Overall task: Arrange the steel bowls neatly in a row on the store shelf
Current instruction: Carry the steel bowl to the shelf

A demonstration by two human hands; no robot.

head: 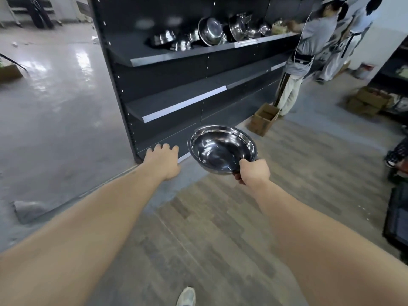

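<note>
My right hand (254,171) pinches the near rim of a wide steel bowl (221,149), held open side up in front of the dark shelf unit's lowest level. My left hand (163,162) reaches forward beside it with its fingers curled downward and nothing in them. On the upper shelf (176,56) lie several steel bowls (209,33) in a loose pile, some upside down, some leaning on edge against the back panel. The middle shelf (176,102) carries nothing in view.
Two people stand at the right end of the shelf unit, one (309,47) reaching onto the upper shelf. An open cardboard box (263,119) sits on the floor by the unit's base. More boxes (368,101) lie at the right. My shoe (186,295) shows below.
</note>
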